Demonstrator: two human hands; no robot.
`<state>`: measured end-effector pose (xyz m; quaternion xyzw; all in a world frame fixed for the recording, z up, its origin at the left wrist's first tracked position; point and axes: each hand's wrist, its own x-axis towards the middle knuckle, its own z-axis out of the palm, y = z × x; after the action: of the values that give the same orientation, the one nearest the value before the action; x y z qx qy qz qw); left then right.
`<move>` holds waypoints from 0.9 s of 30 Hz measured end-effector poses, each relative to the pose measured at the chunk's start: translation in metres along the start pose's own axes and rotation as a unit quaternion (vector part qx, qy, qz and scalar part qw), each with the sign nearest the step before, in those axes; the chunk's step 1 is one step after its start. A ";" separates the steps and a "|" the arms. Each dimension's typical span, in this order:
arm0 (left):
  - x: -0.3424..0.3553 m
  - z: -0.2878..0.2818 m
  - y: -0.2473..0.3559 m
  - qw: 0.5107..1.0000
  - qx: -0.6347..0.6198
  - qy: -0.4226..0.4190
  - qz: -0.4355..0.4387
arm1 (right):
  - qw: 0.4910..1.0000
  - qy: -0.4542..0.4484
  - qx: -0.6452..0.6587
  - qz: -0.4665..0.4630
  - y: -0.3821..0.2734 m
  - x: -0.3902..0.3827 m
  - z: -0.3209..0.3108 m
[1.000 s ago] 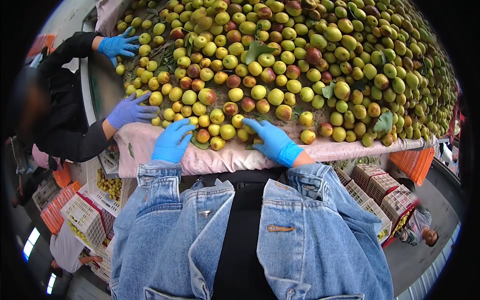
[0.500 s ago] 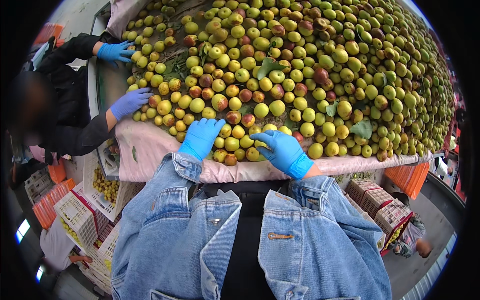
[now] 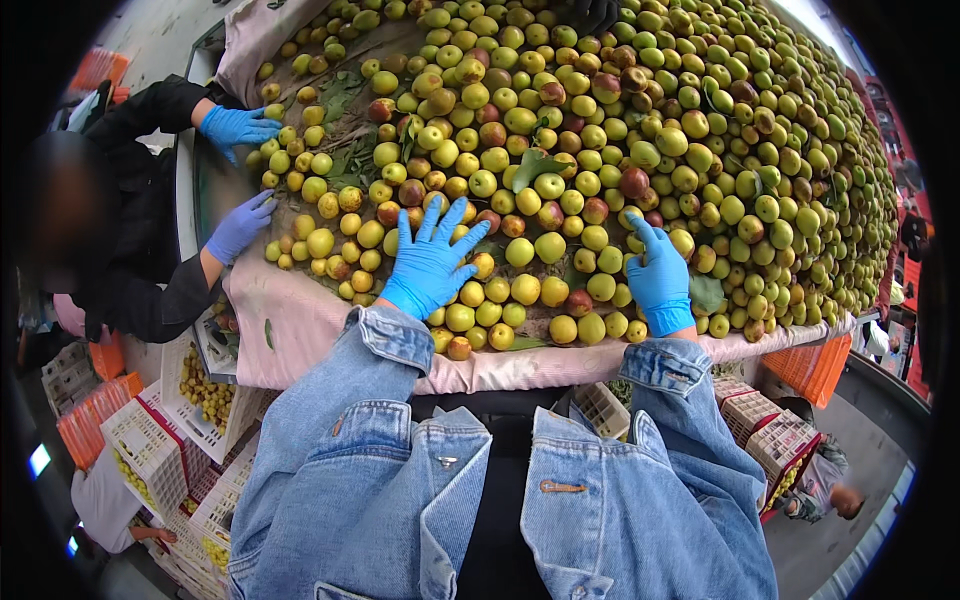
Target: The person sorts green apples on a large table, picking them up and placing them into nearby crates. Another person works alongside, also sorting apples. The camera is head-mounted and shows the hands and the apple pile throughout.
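A broad heap of green-yellow jujubes (image 3: 550, 246), some with red-brown patches, covers the sorting table. My left hand (image 3: 430, 265), in a blue glove, lies with fingers spread over the jujubes near the front edge; nothing is in its grip. To the right, my right hand (image 3: 660, 285), also blue-gloved, reaches forward over the fruit. Its index finger stretches out and touches the jujubes beside a dark red one (image 3: 634, 182); the other fingers are partly hidden under the hand. Green leaves (image 3: 538, 168) lie among the fruit.
At the left, a co-worker's blue-gloved hand (image 3: 238, 128) and purple-gloved hand (image 3: 240, 228) work at the heap. A dark-gloved hand (image 3: 596, 14) shows at the far edge. Pink cloth (image 3: 290, 325) drapes the table edge. White crates (image 3: 150, 440) and orange crates (image 3: 815, 365) stand below.
My left hand has moved forward and spread its fingers. My right hand has gone right and forward, its fingers straighter. The co-worker's purple-gloved hand has drawn back slightly from the fruit.
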<state>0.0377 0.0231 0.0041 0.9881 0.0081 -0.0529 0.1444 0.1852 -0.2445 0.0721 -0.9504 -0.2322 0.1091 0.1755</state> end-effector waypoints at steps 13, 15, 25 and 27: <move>0.057 -0.013 -0.072 1.000 0.023 -0.011 0.002 | 0.978 -0.181 -0.091 -0.043 -0.044 -0.001 0.032; 0.064 0.008 -0.083 0.999 -0.014 -0.018 -0.026 | 0.990 -0.107 0.016 -0.091 -0.046 -0.007 0.031; 0.040 -0.040 0.033 0.652 -0.722 -0.185 -0.137 | 0.975 -0.069 0.170 -0.125 -0.084 -0.013 0.036; 0.052 -0.036 0.034 0.637 -0.737 -0.198 -0.108 | 0.980 -0.062 0.161 -0.098 -0.064 -0.011 0.023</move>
<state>0.0939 0.0009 0.0424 0.5113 0.1219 -0.2393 0.8164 0.1434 -0.1899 0.0770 -0.8740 -0.3136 0.1859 0.3213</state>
